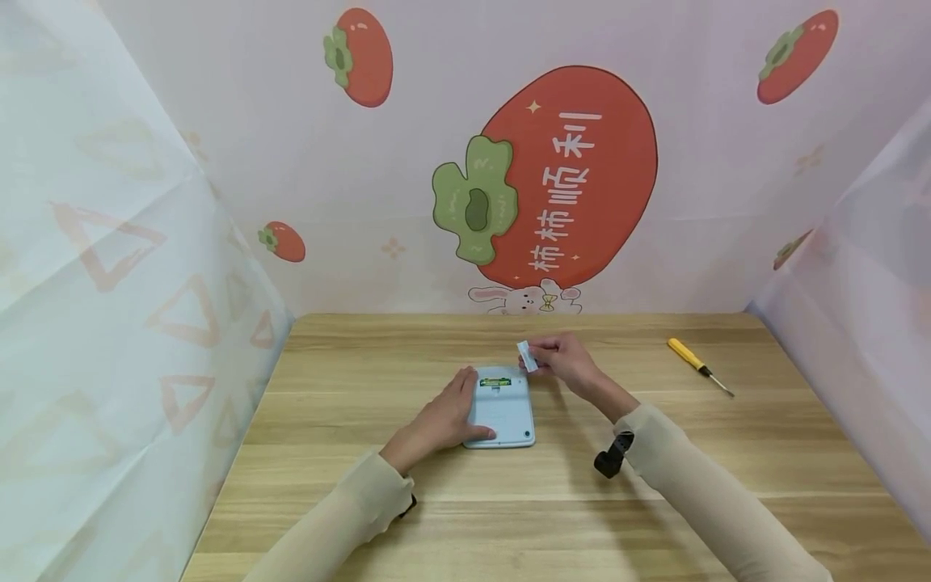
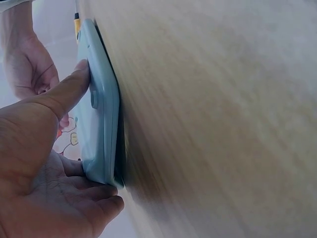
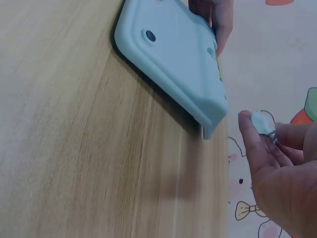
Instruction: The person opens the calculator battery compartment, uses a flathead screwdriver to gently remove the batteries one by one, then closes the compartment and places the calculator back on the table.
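Note:
A light blue calculator [image 1: 503,416] lies back side up on the table. Near its far end, an uncovered slot holds a green and yellow battery [image 1: 495,382]. My left hand [image 1: 447,412] grips the calculator from the left, its thumb [image 2: 74,82] on the back and its fingers along the far-left edge. Just off the far right corner, my right hand [image 1: 570,364] pinches a small pale battery cover [image 1: 527,356] between thumb and fingers. In the right wrist view that cover [image 3: 261,123] is apart from the calculator [image 3: 173,54].
To the right on the wooden table [image 1: 349,485] lies a screwdriver [image 1: 687,354] with a yellow handle, its tip pointing toward the near right. A backdrop [image 1: 407,178] printed with persimmons stands behind the table, and pale sheets [image 1: 131,339] hang at both sides.

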`<state>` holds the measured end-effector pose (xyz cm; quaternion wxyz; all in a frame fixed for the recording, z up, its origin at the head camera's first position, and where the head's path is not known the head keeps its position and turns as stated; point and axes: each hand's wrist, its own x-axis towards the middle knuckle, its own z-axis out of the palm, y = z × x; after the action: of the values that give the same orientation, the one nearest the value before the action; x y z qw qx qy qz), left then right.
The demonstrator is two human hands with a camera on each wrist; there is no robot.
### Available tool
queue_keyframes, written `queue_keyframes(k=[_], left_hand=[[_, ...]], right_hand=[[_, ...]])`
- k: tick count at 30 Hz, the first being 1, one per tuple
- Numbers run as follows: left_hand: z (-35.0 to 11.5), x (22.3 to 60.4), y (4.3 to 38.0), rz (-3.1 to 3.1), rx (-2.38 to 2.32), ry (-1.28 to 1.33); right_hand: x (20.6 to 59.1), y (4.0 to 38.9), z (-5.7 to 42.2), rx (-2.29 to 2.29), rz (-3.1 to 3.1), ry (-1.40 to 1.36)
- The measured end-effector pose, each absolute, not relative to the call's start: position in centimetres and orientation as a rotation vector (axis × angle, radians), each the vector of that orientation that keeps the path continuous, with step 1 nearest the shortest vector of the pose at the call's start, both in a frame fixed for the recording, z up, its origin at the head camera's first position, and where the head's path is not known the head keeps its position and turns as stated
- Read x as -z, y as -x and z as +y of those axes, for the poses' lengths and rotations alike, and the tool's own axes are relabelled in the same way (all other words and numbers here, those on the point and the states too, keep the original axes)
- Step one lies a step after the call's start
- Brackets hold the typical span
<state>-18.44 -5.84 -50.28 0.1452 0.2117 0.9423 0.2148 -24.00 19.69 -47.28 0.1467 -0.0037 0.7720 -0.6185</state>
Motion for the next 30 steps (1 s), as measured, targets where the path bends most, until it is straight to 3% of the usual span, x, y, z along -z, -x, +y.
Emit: queue_keyframes(k=[30], left_hand=[[-5.9,50.2,18.2,2.721,-0.621,-0.610]], right_hand=[[47.3,23.9,25.5,1.636,2.340,-0.066]])
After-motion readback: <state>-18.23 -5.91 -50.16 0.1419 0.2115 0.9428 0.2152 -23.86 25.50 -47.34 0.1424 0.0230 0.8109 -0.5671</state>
